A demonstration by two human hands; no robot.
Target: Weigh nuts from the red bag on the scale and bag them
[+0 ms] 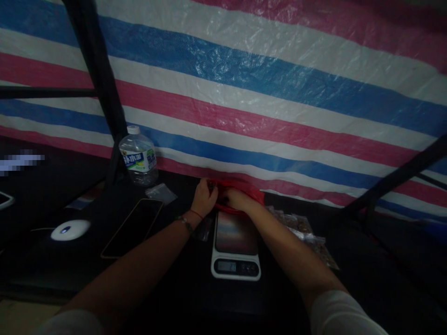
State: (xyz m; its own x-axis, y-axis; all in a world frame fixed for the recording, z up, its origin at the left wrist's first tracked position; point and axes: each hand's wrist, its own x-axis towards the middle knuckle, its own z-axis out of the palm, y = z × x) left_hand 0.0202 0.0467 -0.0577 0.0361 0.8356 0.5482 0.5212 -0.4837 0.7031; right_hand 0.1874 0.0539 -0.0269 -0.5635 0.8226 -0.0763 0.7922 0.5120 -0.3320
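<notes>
A red plastic bag (257,194) lies behind the kitchen scale, its mouth facing me. My left hand (204,197) is closed on the left edge of the bag. Reaching into the bag's mouth is my right hand (236,200), with its fingers hidden by the red plastic and shadow. Between my forearms sits the white digital scale (236,267) with a lit display; nothing shows on the near part of its platform. A small clear plastic bag (202,231) lies by my left wrist, left of the scale.
Several filled clear zip bags (301,226) lie right of my right forearm. On the left are a phone (134,228), a clear bag (161,193), a large plastic bottle (138,160) and a white rounded device (70,230). Striped sheeting (244,93) rises behind the black table.
</notes>
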